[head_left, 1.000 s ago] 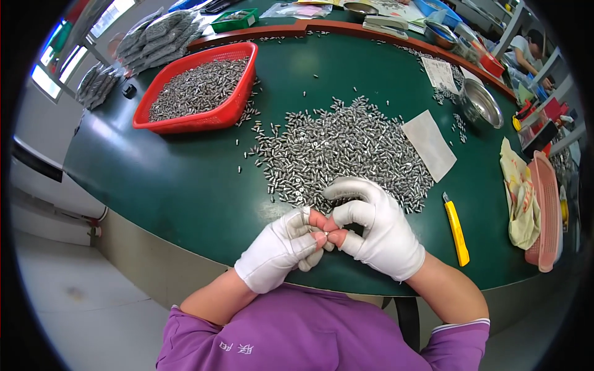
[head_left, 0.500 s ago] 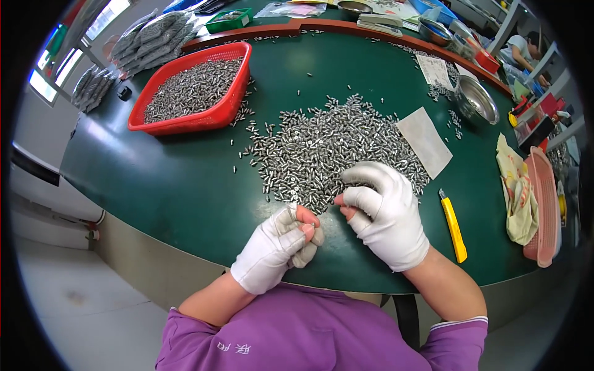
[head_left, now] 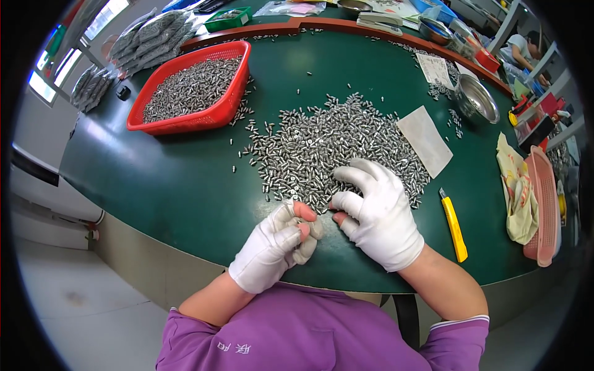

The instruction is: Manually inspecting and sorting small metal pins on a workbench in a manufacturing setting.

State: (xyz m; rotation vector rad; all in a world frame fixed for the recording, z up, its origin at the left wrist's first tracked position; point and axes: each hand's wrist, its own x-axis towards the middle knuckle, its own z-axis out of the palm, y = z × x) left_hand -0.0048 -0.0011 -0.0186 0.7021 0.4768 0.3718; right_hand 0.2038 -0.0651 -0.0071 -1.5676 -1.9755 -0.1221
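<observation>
A broad heap of small shiny metal screw-like parts [head_left: 322,145] lies on the green table [head_left: 185,185] in front of me. My right hand [head_left: 378,213], in a white glove with bare thumb and index tips, reaches over the heap's near edge. Its fingers are apart, and thumb and index tip stand beside the nearest parts. To the left of it, my left hand [head_left: 275,244] wears a similar glove and is held just short of the heap. Its fingers are curled in toward the thumb; what lies between them, if anything, is hidden.
A red plastic basket [head_left: 232,114] full of the same parts stands at the far left. Right of the heap lie a paper sheet [head_left: 427,142] and a yellow utility knife [head_left: 455,229]. Farther right are a metal bowl [head_left: 476,99], a cloth [head_left: 518,198] and a pink basket [head_left: 543,210].
My right hand has shifted slightly left, and its fingers have spread a little over the heap. The left hand has drawn slightly left, its thumb and index tip now farther apart.
</observation>
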